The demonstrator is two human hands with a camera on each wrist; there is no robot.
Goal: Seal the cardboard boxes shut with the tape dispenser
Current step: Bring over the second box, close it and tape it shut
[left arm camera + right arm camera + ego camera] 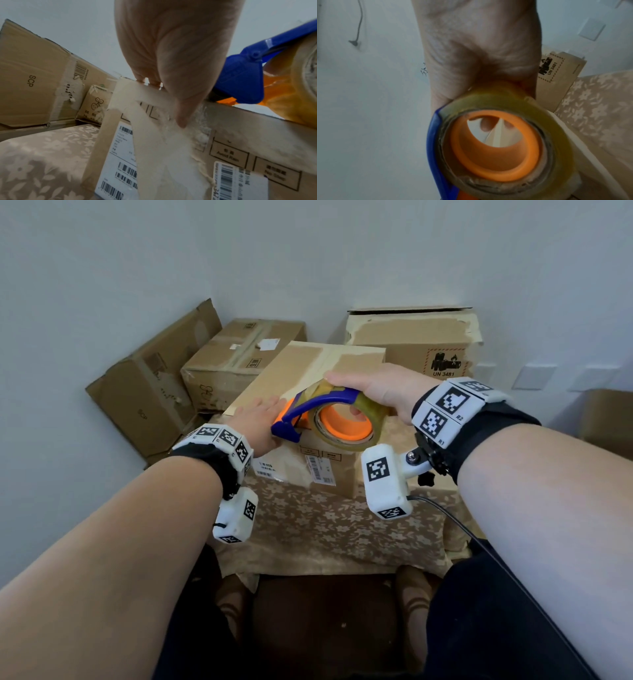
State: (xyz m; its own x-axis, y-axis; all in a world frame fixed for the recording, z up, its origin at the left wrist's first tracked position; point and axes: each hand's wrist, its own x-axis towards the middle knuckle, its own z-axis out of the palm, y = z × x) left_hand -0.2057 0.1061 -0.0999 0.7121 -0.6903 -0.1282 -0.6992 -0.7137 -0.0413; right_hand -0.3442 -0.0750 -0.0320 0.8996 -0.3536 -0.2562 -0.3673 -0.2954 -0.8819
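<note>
A cardboard box (308,378) stands on a counter (342,525) covered with a beige flowered cloth, and everything else is placed here relative to that box. The person's right hand (380,388) grips a tape dispenser (322,419) just above the box's near top edge, fingers curled over the blue frame and the roll of clear tape (346,422) on its orange hub; in the right wrist view fingertips (486,125) show through the hub's opening. The dispenser's blue cutter end (240,81) sits at the near top edge of the box, though contact cannot be judged for certain. The left hand (260,422) lies flat on the box top, to the left of the dispenser, fingers straight and holding nothing; in the left wrist view its thumb (185,105) reaches down over the near side, onto old pale tape (163,135) crossing the printed face. Shipping labels with barcodes (322,470) are stuck on that near side. Behind the box to the right stands a larger carton marked UN 3481 (411,344). Behind it to the left sits a taped carton (239,354), and farther left a carton marked SCP (147,385) leans tilted against the wall.
</note>
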